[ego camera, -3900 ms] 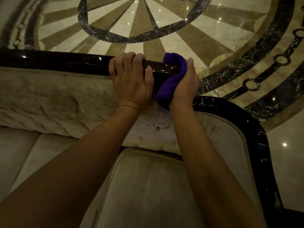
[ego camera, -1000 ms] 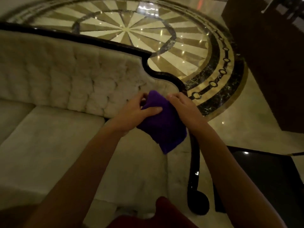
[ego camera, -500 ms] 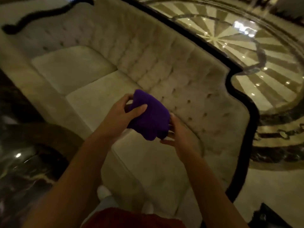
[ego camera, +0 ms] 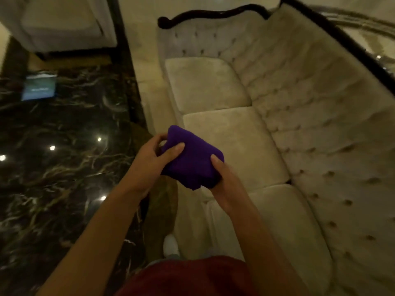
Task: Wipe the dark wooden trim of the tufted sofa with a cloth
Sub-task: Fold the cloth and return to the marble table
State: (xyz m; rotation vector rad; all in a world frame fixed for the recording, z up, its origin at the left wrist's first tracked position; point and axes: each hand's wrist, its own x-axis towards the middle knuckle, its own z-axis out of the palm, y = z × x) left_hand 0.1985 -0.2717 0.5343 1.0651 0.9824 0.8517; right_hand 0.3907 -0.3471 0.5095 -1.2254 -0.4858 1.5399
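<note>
A folded purple cloth [ego camera: 192, 159] is held in the air in front of me, above the front edge of the cream tufted sofa [ego camera: 299, 116]. My left hand [ego camera: 154, 165] grips its left side, thumb on top. My right hand [ego camera: 224, 178] holds its right underside. The dark wooden trim [ego camera: 213, 14] curls along the far armrest and runs down the top of the backrest on the right. Neither hand nor the cloth touches the trim.
A dark marble table top [ego camera: 64, 157] with white veining lies to the left, with a small blue card [ego camera: 39, 87] on it. A second pale armchair [ego camera: 62, 22] stands at the upper left. My white shoe [ego camera: 171, 245] stands on the floor by the sofa's front.
The cloth came off the trim at the sofa's right end. I turned left, so the whole sofa now stretches away. Both hands keep holding the cloth in the air.
</note>
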